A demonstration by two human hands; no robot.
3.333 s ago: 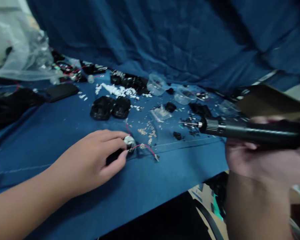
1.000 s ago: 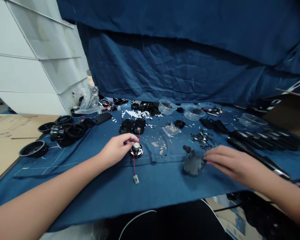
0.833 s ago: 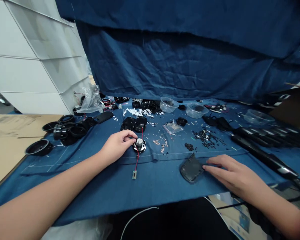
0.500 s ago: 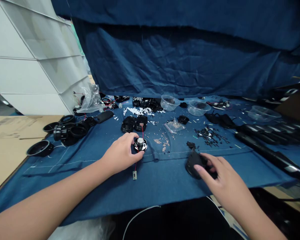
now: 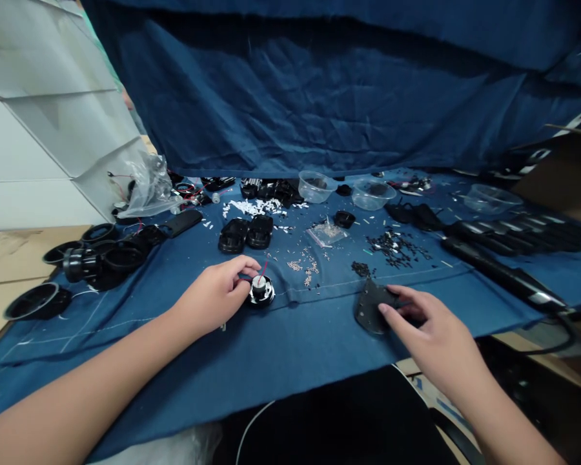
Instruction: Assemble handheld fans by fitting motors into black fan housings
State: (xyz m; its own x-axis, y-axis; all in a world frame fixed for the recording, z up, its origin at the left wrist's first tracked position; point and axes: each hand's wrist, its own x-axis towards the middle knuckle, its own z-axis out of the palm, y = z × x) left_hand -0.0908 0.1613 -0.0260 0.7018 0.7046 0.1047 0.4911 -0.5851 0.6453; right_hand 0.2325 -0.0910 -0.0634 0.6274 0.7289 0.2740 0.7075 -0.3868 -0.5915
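L hand (image 5: 220, 289), wide around wired motor unit (image 5: 260, 289) a sec ago, now bunched narrow at its left edge, can't tell if gripping; unit sits on blue cloth (image 5: 295, 352); R hand (image 5: 428, 321) pinches blk plastic cover (image 5: 369, 307) by right edge, so cover's prob. under control.

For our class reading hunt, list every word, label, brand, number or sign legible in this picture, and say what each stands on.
No text can be read anywhere.
Cardboard at the left: faint dark marks, too blurred to read.
Black cover in the right hand: no lettering can be made out.
Round black part by the left hand: no lettering can be made out.
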